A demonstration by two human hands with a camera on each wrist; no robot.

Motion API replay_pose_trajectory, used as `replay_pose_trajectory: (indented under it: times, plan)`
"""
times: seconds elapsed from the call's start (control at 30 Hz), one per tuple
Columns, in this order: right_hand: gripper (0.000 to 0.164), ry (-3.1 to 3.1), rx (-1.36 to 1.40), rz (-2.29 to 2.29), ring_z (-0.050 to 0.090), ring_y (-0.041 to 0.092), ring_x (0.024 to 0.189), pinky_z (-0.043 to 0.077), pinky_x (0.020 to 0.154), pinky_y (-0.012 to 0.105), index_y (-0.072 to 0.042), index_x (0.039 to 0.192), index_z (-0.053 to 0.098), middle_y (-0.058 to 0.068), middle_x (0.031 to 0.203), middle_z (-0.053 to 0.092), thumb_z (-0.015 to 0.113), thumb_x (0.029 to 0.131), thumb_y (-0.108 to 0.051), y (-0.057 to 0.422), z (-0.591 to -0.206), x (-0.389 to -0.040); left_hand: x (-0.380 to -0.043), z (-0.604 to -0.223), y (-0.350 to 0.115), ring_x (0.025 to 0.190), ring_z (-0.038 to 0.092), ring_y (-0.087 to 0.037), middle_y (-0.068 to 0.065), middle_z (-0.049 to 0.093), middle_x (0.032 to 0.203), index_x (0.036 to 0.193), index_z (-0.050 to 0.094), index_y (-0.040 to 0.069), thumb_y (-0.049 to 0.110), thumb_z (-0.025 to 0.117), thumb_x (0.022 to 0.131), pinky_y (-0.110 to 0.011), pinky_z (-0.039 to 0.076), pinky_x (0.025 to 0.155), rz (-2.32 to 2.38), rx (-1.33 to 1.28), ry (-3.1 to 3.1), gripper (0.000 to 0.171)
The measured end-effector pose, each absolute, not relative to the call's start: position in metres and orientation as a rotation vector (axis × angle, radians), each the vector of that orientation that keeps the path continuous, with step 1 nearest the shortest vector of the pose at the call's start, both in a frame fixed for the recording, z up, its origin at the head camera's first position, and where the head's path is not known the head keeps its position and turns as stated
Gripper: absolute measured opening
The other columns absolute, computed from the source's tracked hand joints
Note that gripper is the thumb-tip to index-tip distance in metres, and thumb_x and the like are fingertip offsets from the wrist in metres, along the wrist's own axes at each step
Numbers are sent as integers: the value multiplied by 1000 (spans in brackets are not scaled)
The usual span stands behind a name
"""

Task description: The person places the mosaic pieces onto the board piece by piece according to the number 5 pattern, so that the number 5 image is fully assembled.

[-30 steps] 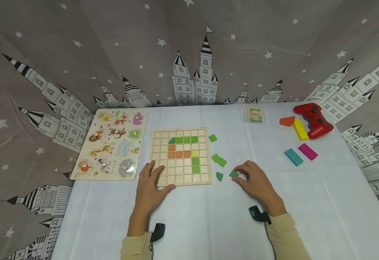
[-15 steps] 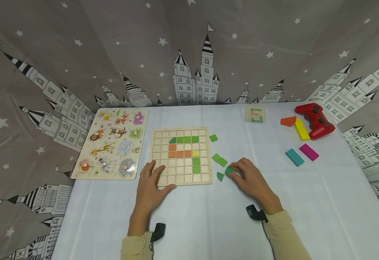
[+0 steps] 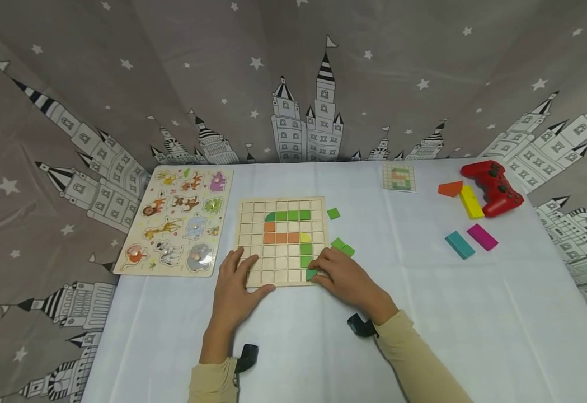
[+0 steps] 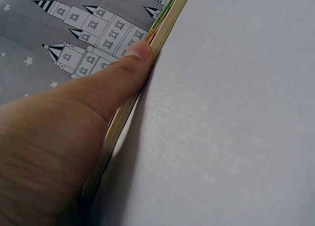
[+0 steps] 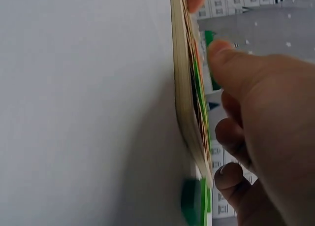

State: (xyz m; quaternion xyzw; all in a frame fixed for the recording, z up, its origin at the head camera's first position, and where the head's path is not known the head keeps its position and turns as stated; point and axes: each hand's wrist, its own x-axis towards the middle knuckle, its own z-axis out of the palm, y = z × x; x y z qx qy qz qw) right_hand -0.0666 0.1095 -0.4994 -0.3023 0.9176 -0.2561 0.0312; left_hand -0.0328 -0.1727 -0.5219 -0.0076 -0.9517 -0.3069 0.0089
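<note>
A wooden grid board (image 3: 268, 277) lies on the table, bearing light green, orange, yellow and dark green tiles in some squares. My left hand (image 3: 233, 291) rests spread on its near left corner, with the thumb (image 4: 135, 58) along the front edge. Above the board's near right part, my right hand (image 3: 348, 277) pinches a dark green tile (image 3: 310, 275) between thumb and fingers. From the right wrist, this tile (image 5: 209, 37) appears tilted beside the thumb. Two light green tiles (image 3: 343, 246) lie beyond the right hand; another dark green tile (image 5: 189, 201) lies beside the board.
An animal peg puzzle (image 3: 172, 224) lies to the left. One light green tile (image 3: 333, 213) sits right of the board, with a pattern card (image 3: 399, 177) farther back. A red game controller (image 3: 492, 188) and orange, yellow, teal and magenta blocks (image 3: 482, 237) occupy the right side.
My right hand has carried the dark green tile leftward from the table to over the board's near right squares. The left hand keeps its place on the corner.
</note>
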Motion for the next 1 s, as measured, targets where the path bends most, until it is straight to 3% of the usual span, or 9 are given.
replay_pose_trajectory:
  times: [0.5, 1.0]
  plan:
    - [16, 2909, -1022, -702, 51, 10, 84, 48, 73, 25, -17, 108, 78, -6, 95, 63, 72, 96, -26, 96, -499, -67, -32, -521, -173, 158, 15, -39, -13, 29, 166, 144, 56, 15, 48, 88, 75, -66, 25, 122, -977, -10, -2993, 83]
    - [18, 2905, -908, -813, 52, 8, 82, 48, 71, 23, -18, 108, 79, -7, 95, 64, 74, 95, -30, 97, -503, -66, -32, -519, -173, 158, 16, -39, -13, 29, 166, 144, 56, 14, 48, 89, 75, -66, 24, 122, -983, -12, -2990, 84]
